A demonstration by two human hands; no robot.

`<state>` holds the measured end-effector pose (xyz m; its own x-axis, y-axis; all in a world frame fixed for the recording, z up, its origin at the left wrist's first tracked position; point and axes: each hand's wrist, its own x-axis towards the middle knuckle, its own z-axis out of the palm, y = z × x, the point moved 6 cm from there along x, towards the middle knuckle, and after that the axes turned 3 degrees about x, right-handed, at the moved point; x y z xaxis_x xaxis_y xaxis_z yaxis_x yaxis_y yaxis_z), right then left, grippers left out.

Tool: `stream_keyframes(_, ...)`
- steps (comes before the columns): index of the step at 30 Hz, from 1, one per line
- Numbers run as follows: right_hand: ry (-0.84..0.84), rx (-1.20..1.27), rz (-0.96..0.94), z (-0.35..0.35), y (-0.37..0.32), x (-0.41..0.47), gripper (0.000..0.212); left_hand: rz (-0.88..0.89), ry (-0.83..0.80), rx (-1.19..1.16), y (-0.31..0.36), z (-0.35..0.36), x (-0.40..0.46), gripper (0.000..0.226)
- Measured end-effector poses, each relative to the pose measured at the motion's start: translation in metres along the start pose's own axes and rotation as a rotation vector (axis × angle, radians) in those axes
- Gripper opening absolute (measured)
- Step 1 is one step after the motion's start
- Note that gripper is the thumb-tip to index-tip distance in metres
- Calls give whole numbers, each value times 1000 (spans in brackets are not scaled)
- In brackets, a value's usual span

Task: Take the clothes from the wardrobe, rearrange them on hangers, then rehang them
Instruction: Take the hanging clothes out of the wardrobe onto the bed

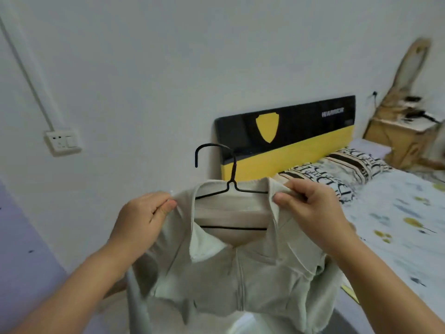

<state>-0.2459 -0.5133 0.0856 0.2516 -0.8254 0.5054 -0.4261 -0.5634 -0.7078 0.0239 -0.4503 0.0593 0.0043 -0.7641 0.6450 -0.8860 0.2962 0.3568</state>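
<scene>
- Forearms come up from the bottom corners, bare, rising toward the middle, the two about level with each other.
- Between them hangs a pale collared shirt (240,268), front placket facing the wearer of the camera, its body drooping down out of view.
- The left hand (142,218) pinches the shirt's left shoulder, thumb over cloth; the right hand (310,208) pinches the right shoulder the same way, both clamped on fabric and held well apart.
- A black wire hanger (231,189) sits inside the neck, its long bar running left to right between the hands, hook standing up and curling left.
- Neither hand is nearer the hook; I judge one must let go to take it.
- Beyond lie a bed (397,213), its black-and-yellow headboard (301,131), and a wall socket (61,142).
</scene>
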Motion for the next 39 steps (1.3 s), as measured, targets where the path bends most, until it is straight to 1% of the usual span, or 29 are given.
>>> stream_keyframes(1,54,-3,25,-14,7,-8,30,38,-43,8,4,11,7,33)
stream_keyframes(2,96,-9,50,-27,12,-15,31,59,-100,-1,9,24,14,32)
stream_keyframes(4,154,-14,92,-50,23,-28,36,85,-237,-68,24,56,22,26)
stream_keyframes(5,179,-20,115,-63,28,-34,37,110,-279,-96,35,72,25,19)
stream_keyframes(6,193,-38,140,-76,33,-40,37,141,-290,-115,49,85,28,26)
stream_keyframes(7,192,-70,161,-89,39,-45,34,167,-276,-134,63,98,31,40)
stream_keyframes(9,169,-144,202,-116,51,-58,27,185,-214,-170,87,122,40,54)
stream_keyframes(10,171,-169,236,-132,59,-67,23,197,-206,-179,101,135,43,54)
stream_keyframes(11,181,-193,285,-149,69,-77,21,212,-210,-189,114,150,46,50)
stream_keyframes(13,193,-281,400,-184,92,-99,23,240,-242,-216,144,180,50,40)
stream_keyframes(15,159,-388,511,-217,117,-125,25,285,-261,-258,177,207,55,40)
stream_keyframes(18,115,-472,629,-259,149,-165,30,350,-289,-310,227,244,61,48)
stream_keyframes(20,136,-520,675,-286,168,-189,30,416,-340,-334,260,271,59,39)
stream_keyframes(21,158,-527,697,-298,177,-200,28,447,-368,-333,276,287,58,40)
stream_keyframes(23,207,-520,758,-322,198,-220,19,490,-407,-325,303,321,52,49)
stream_keyframes(24,234,-514,787,-333,208,-230,17,506,-409,-320,315,337,49,50)
stream_keyframes(27,286,-506,851,-358,236,-250,16,521,-437,-317,344,379,46,40)
stream_keyframes(29,313,-496,893,-371,253,-257,16,514,-464,-334,360,403,49,38)
stream_keyframes(32,356,-487,944,-390,283,-259,16,529,-511,-313,382,441,61,44)
stream_keyframes(35,405,-457,982,-404,318,-250,18,526,-567,-306,397,487,81,57)
stream_keyframes(39,430,-457,1030,-418,372,-228,18,533,-658,-275,407,557,114,54)
